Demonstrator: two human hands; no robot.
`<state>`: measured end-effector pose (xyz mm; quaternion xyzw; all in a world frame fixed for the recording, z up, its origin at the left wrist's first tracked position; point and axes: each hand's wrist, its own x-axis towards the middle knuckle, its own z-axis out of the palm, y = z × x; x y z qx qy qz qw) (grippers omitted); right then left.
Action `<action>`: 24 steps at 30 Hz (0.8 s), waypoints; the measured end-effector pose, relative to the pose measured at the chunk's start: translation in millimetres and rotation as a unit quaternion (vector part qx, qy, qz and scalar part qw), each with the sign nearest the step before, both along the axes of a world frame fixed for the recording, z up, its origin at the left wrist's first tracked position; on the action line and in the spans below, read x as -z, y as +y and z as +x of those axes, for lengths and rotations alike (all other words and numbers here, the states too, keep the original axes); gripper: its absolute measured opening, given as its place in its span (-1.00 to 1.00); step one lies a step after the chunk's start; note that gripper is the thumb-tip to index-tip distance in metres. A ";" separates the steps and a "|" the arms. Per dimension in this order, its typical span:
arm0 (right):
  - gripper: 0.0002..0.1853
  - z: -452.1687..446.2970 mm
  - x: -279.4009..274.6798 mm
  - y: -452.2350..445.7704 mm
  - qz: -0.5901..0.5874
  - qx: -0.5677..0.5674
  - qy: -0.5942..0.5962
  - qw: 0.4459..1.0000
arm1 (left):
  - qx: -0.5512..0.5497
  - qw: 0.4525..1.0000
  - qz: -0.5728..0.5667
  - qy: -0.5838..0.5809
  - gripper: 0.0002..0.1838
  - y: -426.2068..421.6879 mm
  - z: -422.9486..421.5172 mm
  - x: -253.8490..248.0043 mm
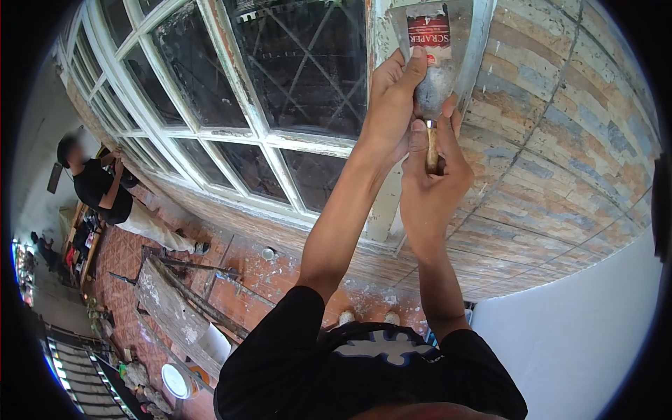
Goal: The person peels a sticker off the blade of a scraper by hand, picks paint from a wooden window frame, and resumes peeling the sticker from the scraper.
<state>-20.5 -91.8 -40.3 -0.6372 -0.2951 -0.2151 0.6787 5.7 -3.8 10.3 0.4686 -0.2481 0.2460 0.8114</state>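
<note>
A wide scraper (pixel 435 87) with a red label on its metal blade is held up against the white window frame (pixel 381 210), blade pointing up. My right hand (pixel 441 164) is closed around its wooden handle, with the thumb along the handle. My left hand (pixel 392 98) grips the side of the blade, its thumb pressed on the face just below the label. Paint on the frame beside the blade is worn and flaking. The blade's top edge meets the frame near the upper border of the view.
Stone-patterned tiles (pixel 553 154) cover the wall on the right. At left, a person (pixel 98 185) in a dark shirt works at the same window. Behind me stand a worn wooden plank (pixel 168 301) and a white bucket (pixel 178 381). Paint chips litter the tiled floor (pixel 280 280).
</note>
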 end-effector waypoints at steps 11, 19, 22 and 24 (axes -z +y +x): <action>-0.59 2.4 6.4 1.8 0.037 -0.019 -0.014 0.999 | -0.068 0.998 -0.013 -0.003 -0.65 -3.8 3.9 6.7; -0.59 16.6 13.0 5.8 0.067 -0.016 -0.048 0.996 | -0.093 0.995 0.015 0.011 -0.67 -4.1 1.8 1.7; -0.59 20.6 17.8 5.7 0.071 -0.035 -0.027 0.997 | -0.097 0.995 0.031 0.004 -0.66 -3.6 3.6 2.1; -0.59 19.4 19.4 3.0 0.070 -0.050 -0.023 0.996 | -0.120 0.991 0.050 0.000 -0.65 0.5 5.4 8.3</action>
